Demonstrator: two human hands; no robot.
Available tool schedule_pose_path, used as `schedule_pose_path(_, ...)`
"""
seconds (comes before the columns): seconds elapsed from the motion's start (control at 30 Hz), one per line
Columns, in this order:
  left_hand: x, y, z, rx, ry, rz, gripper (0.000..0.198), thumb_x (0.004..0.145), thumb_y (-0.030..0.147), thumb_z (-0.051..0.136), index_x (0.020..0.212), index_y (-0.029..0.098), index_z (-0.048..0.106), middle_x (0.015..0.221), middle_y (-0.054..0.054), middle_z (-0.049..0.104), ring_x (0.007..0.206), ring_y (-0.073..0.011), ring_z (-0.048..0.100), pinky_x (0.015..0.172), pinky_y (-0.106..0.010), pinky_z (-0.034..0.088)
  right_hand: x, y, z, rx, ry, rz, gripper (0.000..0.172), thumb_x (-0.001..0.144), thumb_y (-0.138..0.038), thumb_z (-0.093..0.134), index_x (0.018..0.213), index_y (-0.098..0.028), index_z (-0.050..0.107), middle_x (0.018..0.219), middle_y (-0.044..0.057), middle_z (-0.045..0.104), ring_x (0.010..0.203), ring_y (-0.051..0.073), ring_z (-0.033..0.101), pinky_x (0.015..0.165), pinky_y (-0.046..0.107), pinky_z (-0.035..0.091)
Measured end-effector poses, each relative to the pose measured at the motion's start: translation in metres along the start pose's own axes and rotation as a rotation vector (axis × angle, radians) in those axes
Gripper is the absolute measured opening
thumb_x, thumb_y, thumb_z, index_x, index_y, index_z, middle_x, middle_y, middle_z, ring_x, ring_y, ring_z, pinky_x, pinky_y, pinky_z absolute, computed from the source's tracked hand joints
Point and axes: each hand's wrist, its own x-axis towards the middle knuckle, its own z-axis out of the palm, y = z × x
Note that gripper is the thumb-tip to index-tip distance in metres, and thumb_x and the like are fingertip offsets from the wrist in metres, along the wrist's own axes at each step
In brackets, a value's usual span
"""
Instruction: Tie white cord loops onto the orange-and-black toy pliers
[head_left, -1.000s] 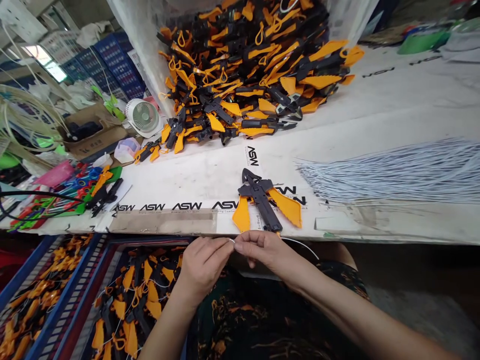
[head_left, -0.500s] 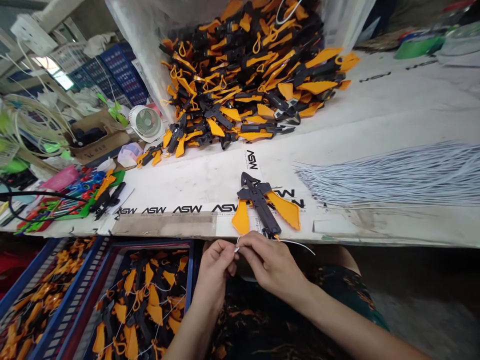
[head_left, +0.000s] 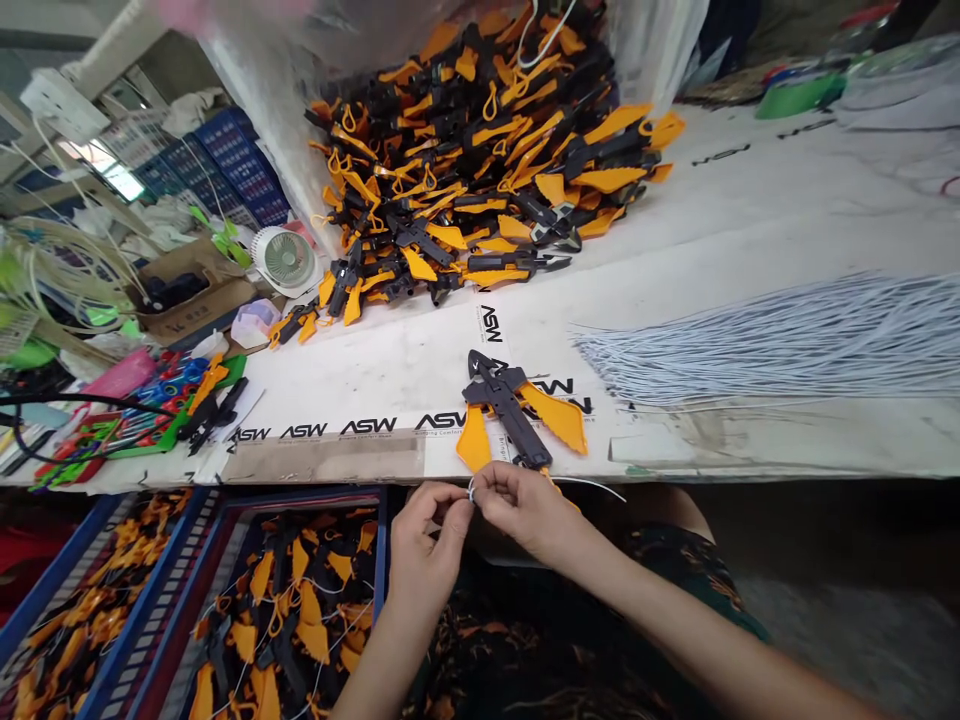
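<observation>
A white cord [head_left: 604, 486] is pinched between my hands just off the front edge of the table. My left hand [head_left: 424, 545] grips it between thumb and forefinger, where a small loop shows at the fingertips. Close beside it, my right hand [head_left: 536, 512] pinches the same cord with curled fingers. The cord's other end sticks out to the right, behind my right hand. Beyond my fingers a black plastic toy with orange wing-like parts [head_left: 511, 412] lies on the table, its pointed end facing away. Whether a knot has formed is hidden by my fingers.
A big heap of similar black-and-orange toys [head_left: 450, 180] spills from a clear plastic bag. Several white cords [head_left: 772, 345] lie bundled at the right. Blue crates [head_left: 381, 545] of toys stand below the table's left side. A small fan [head_left: 287, 258] stands at the left.
My left hand's fingers have opened out a little, and a small cord loop now shows at the fingertips. The camera view has shifted slightly. The toy on the table stays in place.
</observation>
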Motion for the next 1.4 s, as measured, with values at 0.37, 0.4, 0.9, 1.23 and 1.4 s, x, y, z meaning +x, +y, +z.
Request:
schedule_pose_path(0.37, -0.002, 0.0, 0.006, -0.239, -0.06, -0.291, 0.015, 0.083, 0.023, 0.055, 0.069, 0.017, 0.058, 0.061, 0.002, 0.055, 0.056, -0.0109, 0.049, 0.054, -0.021, 0.04, -0.014, 0.003, 0.001, -0.088, -0.071, -0.206, 0.019, 0.09, -0.036, 0.05, 0.078, -0.021, 0.049, 0.067, -0.004, 0.043, 0.059, 0.012, 0.04, 0.055, 0.023, 0.032)
schedule_pose_path(0.4, -0.002, -0.002, 0.005, -0.212, -0.057, -0.241, 0.014, 0.085, 0.023, 0.056, 0.072, 0.017, 0.059, 0.064, 0.002, 0.057, 0.057, -0.011, 0.05, 0.055, -0.021, 0.041, -0.012, 0.004, 0.001, -0.043, -0.082, -0.171, 0.022, 0.091, -0.039, 0.05, 0.079, -0.021, 0.049, 0.067, -0.004, 0.042, 0.06, 0.012, 0.038, 0.054, 0.023, 0.031)
schedule_pose_path(0.9, 0.0, -0.013, -0.016, -0.09, -0.131, -0.016, 0.013, 0.091, 0.026, 0.055, 0.083, 0.018, 0.06, 0.077, -0.002, 0.061, 0.071, -0.0141, 0.056, 0.065, -0.024, 0.045, -0.008, 0.004, 0.001, -0.128, -0.127, -0.139, 0.025, 0.095, -0.041, 0.05, 0.086, -0.019, 0.055, 0.069, -0.004, 0.044, 0.063, 0.012, 0.039, 0.058, 0.024, 0.032)
schedule_pose_path(1.23, -0.004, -0.021, -0.017, -0.386, -0.161, -0.336, 0.027, 0.088, 0.045, 0.06, 0.086, 0.018, 0.055, 0.067, 0.002, 0.054, 0.058, -0.011, 0.052, 0.057, -0.023, 0.044, -0.009, -0.002, 0.001, -0.249, -0.07, -0.088, 0.029, 0.092, -0.046, 0.052, 0.08, -0.019, 0.057, 0.062, -0.003, 0.047, 0.057, 0.013, 0.04, 0.052, 0.024, 0.029)
schedule_pose_path(1.4, -0.004, -0.027, -0.022, 0.024, -0.116, 0.128, 0.024, 0.093, 0.028, 0.057, 0.117, 0.022, 0.057, 0.112, -0.009, 0.065, 0.087, -0.0165, 0.064, 0.077, -0.031, 0.053, -0.009, -0.002, 0.002, -0.138, -0.092, -0.053, 0.03, 0.092, -0.046, 0.051, 0.08, -0.019, 0.055, 0.065, -0.003, 0.048, 0.059, 0.013, 0.041, 0.054, 0.024, 0.031)
